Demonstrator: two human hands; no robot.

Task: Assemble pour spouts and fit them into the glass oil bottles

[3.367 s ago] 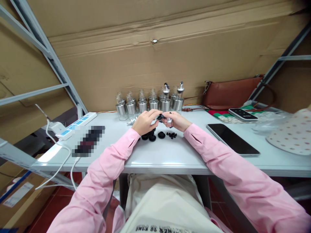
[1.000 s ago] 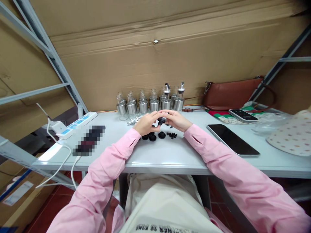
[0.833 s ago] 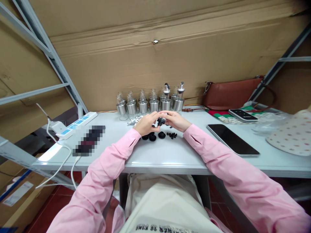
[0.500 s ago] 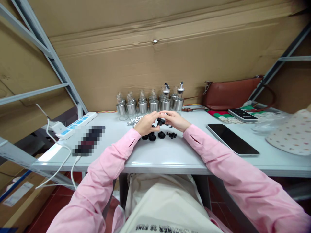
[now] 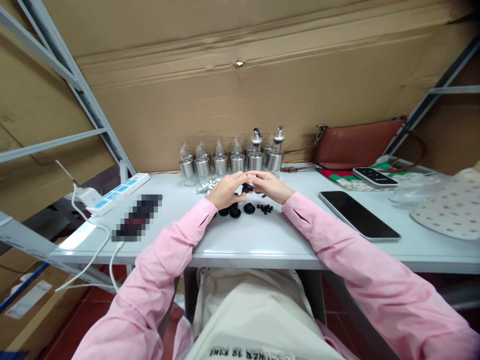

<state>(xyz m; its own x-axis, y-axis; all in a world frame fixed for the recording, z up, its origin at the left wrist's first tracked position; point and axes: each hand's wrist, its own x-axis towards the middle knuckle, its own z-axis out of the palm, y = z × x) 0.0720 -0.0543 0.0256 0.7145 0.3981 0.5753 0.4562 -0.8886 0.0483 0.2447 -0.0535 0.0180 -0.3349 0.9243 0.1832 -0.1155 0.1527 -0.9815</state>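
Between the fingertips of both hands is a black ribbed bottle stopper (image 5: 247,188), partly covered by the fingers. My left hand (image 5: 227,191) is closed on it from the left, and my right hand (image 5: 270,186) grips it from the right. Just below lie black rubber stoppers (image 5: 249,208) and a cluster of small black caps (image 5: 265,208). Silvery pour spouts (image 5: 207,186) are piled beside my left hand. Behind the hands stand several glass bottles with steel bands (image 5: 237,163); two of them carry pourers (image 5: 278,136).
On the right of the table (image 5: 255,245) lie a tablet-like black device (image 5: 358,215), a white device (image 5: 375,177) and a brown handbag (image 5: 356,145). A power strip (image 5: 122,192) and a pixelated phone-like object (image 5: 137,219) lie on the left. Cardboard (image 5: 240,100) stands behind.
The stopper has tilted or turned slightly between my fingers, and less of its pale upper part shows. Both hands stay in nearly the same place.
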